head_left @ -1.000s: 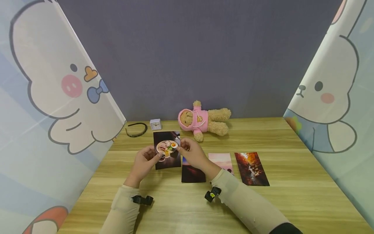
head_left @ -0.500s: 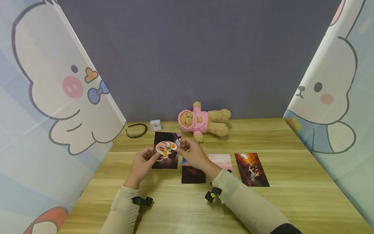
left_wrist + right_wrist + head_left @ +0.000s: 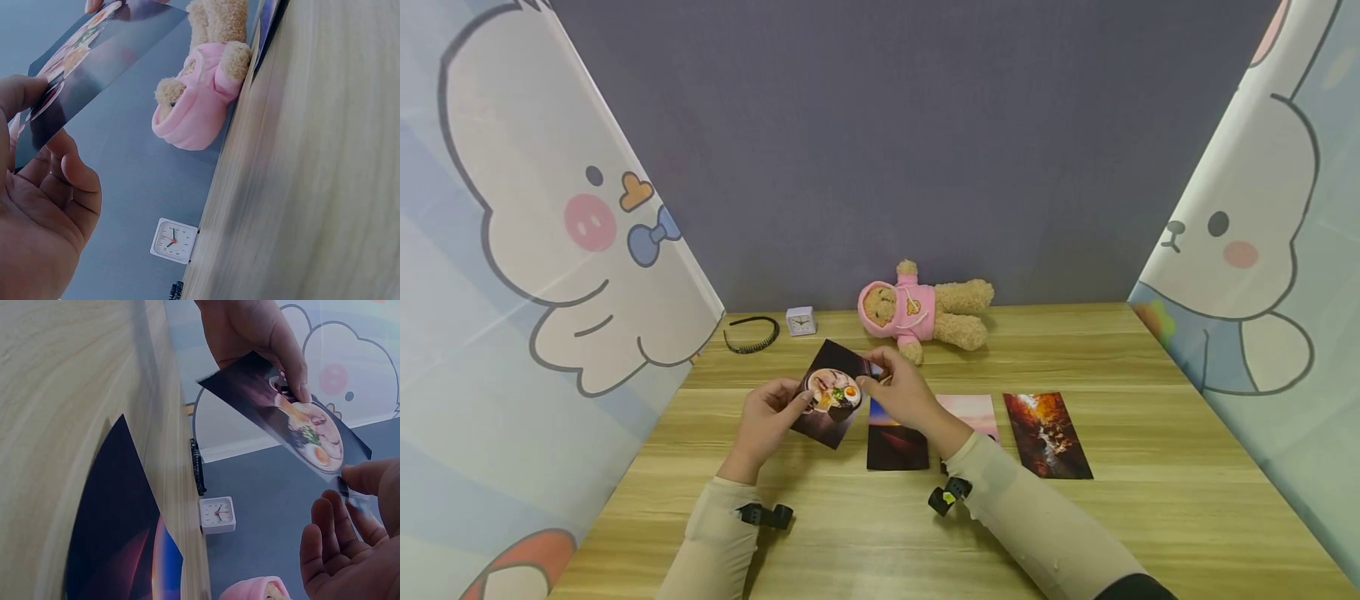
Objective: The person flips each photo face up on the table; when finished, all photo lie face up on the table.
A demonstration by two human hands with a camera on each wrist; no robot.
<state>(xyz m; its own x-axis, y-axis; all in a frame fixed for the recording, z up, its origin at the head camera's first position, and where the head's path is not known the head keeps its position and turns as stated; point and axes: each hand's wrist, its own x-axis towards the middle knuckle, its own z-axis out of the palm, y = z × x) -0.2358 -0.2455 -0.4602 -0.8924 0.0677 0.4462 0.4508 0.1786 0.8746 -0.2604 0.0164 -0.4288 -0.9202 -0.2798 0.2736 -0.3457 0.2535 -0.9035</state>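
Observation:
A photo card of a ramen bowl [image 3: 829,404] is held above the table between both hands, tilted clockwise in the head view. My left hand [image 3: 767,422] pinches its left edge, thumb on the printed face and fingers behind. At the opposite edge my right hand [image 3: 904,392] pinches it near the upper right corner. Both wrist views show the ramen card [image 3: 300,425] clear of the table. Below the right hand lies a dark photo card with a blue and orange band [image 3: 897,446]. A pink sky photo card [image 3: 967,408] is partly covered by the right wrist.
Further right on the wooden table [image 3: 1165,433] lies an autumn stream photo card [image 3: 1048,435]. A teddy bear in a pink hoodie [image 3: 925,312] lies along the back, beside a small white clock [image 3: 801,321] and a black headband [image 3: 752,335]. A grey wall [image 3: 910,150] stands behind.
The ramen card has turned from nearly upright to a clockwise slant between the two hands. Both hands stay in almost the same place, and the cards on the table have not moved.

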